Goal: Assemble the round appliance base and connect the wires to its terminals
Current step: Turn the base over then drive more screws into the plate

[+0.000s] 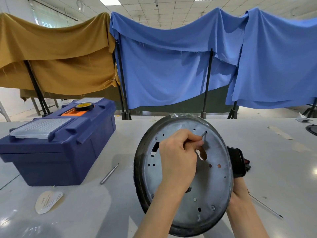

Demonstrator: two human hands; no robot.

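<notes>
Near the front edge of the table (120,212), the round appliance base (211,182) is held up, tilted. It is a stiff sheet-metal disc, likely light but slick and sharp at its holes, so best held by the rolled rim. The right hand (240,191) meets the right rim, its fingers hidden, so its grip cannot be told; the left hand (178,157) pinches a thin metal tool (203,134) at an upper hole.

One head-worn wide-angle view looks forward and down, close above the round grey metal base (211,182), reaching the far blue draped cloth (171,69).
</notes>
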